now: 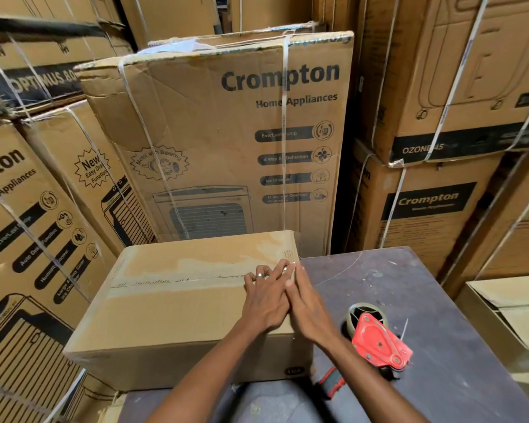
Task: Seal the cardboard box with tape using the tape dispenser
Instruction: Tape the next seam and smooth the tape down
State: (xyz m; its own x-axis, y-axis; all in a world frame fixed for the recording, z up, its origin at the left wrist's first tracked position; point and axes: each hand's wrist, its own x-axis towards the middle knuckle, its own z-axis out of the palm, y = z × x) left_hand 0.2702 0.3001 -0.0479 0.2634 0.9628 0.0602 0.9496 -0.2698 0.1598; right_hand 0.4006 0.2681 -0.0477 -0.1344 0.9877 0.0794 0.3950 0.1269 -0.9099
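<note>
A closed brown cardboard box (177,303) lies on the left part of a dark table (434,300). A strip of clear tape (177,282) runs along its top seam from left to right. My left hand (266,300), with a ring on one finger, presses flat on the box top near its right edge, fingers straight over the tape's end. My right hand (306,303) lies beside it with straight fingers against the box's right edge. The red tape dispenser (379,340) with its tape roll lies on the table to the right of my hands, held by neither.
Tall stacks of strapped Crompton appliance cartons (226,132) surround the table at the back, left and right. An open carton (507,309) stands at the right beside the table. A red and black handle (330,381) lies near the table's front edge under my right forearm.
</note>
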